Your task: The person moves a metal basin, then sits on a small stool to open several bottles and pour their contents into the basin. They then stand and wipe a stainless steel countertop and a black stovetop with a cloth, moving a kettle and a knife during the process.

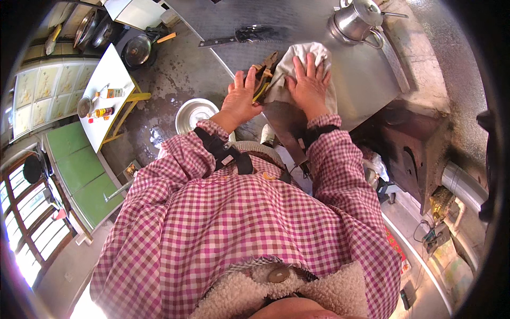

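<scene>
A crumpled white cloth (318, 52) lies on the metal top of a stove (362, 91), and my right hand (310, 89) presses flat on it with the fingers a little spread. My left hand (239, 101) is at the stove top's left edge, fingers apart, beside and partly over pliers (270, 62) with yellow handles. Whether the left fingers grip a handle cannot be told. Further back lie a knife (218, 42) with a black riveted handle and a dark object partly over its blade. A metal kettle (364, 16) stands at the back right.
On the floor to the left is a metal basin (196, 113). Beyond it stands a white-topped table (105, 81) with bottles, near a lidded wok (136, 51). At the right are the dark stove body (414, 147) and a metal pipe (464, 185).
</scene>
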The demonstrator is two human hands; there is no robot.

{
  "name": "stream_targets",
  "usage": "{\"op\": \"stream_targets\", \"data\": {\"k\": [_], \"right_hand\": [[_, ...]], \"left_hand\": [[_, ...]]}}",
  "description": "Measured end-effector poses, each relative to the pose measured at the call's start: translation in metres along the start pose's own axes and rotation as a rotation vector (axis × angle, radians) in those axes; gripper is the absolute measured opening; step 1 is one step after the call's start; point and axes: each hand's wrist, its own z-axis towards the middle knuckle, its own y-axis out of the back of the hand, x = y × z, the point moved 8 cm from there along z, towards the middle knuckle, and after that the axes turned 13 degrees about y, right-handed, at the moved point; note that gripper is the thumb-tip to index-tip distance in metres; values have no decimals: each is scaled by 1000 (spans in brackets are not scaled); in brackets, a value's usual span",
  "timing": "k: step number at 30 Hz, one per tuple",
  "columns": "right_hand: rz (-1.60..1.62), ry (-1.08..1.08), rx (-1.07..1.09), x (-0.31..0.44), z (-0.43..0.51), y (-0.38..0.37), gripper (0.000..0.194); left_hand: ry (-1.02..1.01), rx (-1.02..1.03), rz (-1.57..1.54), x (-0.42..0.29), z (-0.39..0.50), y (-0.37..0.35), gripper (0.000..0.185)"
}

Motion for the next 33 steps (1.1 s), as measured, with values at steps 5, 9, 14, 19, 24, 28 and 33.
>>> {"op": "stream_targets", "data": {"k": [5, 9, 14, 19, 24, 28, 33], "right_hand": [[-30, -47, 108, -10, 10, -11, 66], [-4, -87, 200, 23, -33, 5, 68], [-19, -83, 309, 72, -65, 3, 68], [-28, 40, 39, 72, 37, -13, 65], [81, 5, 122, 74, -2, -6, 65], [41, -94, 263, 81, -90, 4, 68], [93, -1, 219, 96, -15, -21, 65]], "left_hand": [[-20, -55, -1, 1, 0, 16, 111], [42, -26, -36, 14, 2, 26, 110], [31, -16, -98, 21, 6, 28, 111], [145, -101, -149, 36, 19, 42, 107], [214, -81, -136, 57, 41, 60, 106], [178, -23, -140, 63, 46, 59, 108], [159, 6, -130, 64, 49, 58, 108]]}}
